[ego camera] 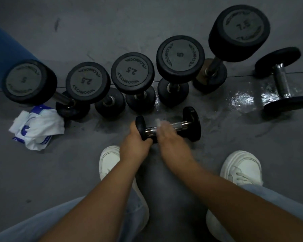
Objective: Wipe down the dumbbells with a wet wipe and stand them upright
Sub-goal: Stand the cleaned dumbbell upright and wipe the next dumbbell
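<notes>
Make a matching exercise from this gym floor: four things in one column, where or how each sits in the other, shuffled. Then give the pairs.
Things
1. 7.5 dumbbell
2. small dumbbell
3. white-and-blue packet
4. far-right dumbbell

Place or state
A. crumpled on the floor, at the left
B. lying on its side at a shiny wet patch
C. standing upright, back right
D. gripped at one end by the left hand

Pairs: 1-C, 2-D, 3-A, 4-B
</notes>
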